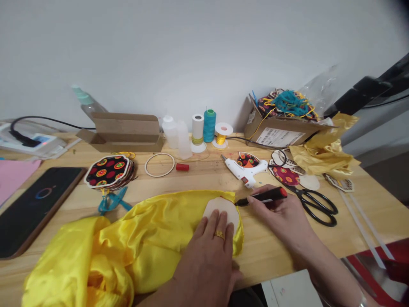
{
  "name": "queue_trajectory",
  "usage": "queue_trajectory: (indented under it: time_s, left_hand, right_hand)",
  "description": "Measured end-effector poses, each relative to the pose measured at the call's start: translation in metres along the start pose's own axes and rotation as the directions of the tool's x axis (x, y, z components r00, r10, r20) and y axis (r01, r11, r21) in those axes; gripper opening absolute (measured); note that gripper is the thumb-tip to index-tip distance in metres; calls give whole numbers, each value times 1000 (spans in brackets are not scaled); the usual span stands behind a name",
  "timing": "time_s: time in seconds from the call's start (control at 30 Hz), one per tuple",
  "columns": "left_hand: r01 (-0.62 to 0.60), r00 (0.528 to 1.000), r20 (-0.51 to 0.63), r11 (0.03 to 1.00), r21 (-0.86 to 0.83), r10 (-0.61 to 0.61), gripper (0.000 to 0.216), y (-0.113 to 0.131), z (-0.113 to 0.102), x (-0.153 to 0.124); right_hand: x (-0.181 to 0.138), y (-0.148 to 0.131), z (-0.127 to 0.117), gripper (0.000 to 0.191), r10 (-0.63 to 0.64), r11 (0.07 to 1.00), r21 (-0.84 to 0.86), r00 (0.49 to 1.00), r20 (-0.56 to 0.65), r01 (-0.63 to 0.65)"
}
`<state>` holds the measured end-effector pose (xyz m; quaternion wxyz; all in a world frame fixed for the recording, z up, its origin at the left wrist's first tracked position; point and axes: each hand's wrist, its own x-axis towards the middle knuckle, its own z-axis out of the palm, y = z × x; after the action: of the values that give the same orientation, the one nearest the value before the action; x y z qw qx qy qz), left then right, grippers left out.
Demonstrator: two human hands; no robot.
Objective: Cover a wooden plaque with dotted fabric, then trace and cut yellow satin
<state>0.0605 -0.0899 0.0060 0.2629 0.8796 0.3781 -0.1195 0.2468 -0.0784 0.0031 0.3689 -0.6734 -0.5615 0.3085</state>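
Yellow satin fabric (153,226) lies spread and bunched over the front of the wooden table. On its right end rests a pale rounded template (217,204). My left hand (214,238) presses flat on the template, fingers stretched out, a gold ring on one finger. A black marker (265,197) with a red end is gripped in my right hand (284,213), its tip at the template's right edge over the fabric. The red marker cap (182,167) lies behind on the table.
Behind the fabric are a white glue gun (244,170), black scissors (316,204), a wooden hoop (159,165) and stacked patterned pieces (108,170). Thread spools (209,125), bottles (183,140) and cardboard boxes (128,132) stand along the wall. A phone (41,204) lies at left.
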Motion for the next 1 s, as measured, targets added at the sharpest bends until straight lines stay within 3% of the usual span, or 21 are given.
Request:
queue_trajectory:
  time_s: [0.23,0.4,0.53,0.7,1.0]
  left_hand:
    - [13,1000,28,1000,-8,-13,71,5,-7,-3]
    - [4,998,-68,1000,30,-2,77,5,-3,-3]
    - [22,996,-87,997,78,-16,80,8,-1,-3]
    - [94,995,-24,990,101,-92,79,16,-6,-3]
    - [139,988,55,988,63,-142,77,17,-12,-3]
  right_hand:
    - [-3,-22,-4,19,-5,995,99,998,-70,12]
    - [6,-37,13,20,-7,975,223,1000,-13,9]
    - [18,-42,24,11,-73,982,182,992,103,54]
    - [31,-45,31,8,-127,991,74,970,209,114]
    - [33,-41,37,5,-117,993,22,963,241,115]
